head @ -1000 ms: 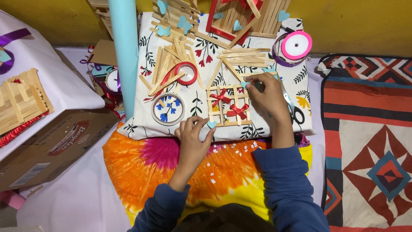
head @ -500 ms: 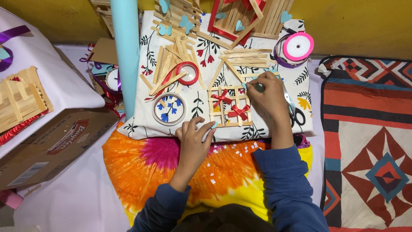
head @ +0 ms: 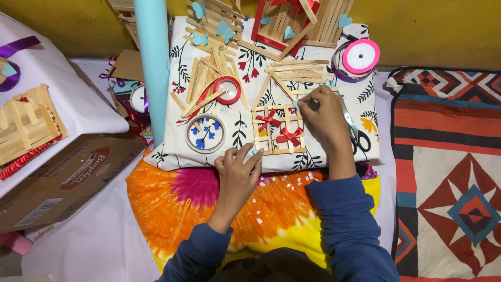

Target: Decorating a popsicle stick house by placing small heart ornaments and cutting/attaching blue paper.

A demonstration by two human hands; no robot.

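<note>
Craft-stick house frame (head: 276,128) with two red ribbon bows lies flat on the floral cushion (head: 365,89); right hand (head: 323,116) pinches its upper right edge, left hand (head: 237,169) rests half-curled by the lower left corner; likely light, brittle at glue joints, best gripped along outer sticks.

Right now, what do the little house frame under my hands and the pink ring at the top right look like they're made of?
House frame: pale flat sticks, probably unfinished wood, matte with rounded ends; the red bows on it look like shiny ribbon. The right hand touches its upper right corner, the left hand its lower left edge. Pink ring: likely a ribbon spool, smooth glossy pink around a white core.
</note>
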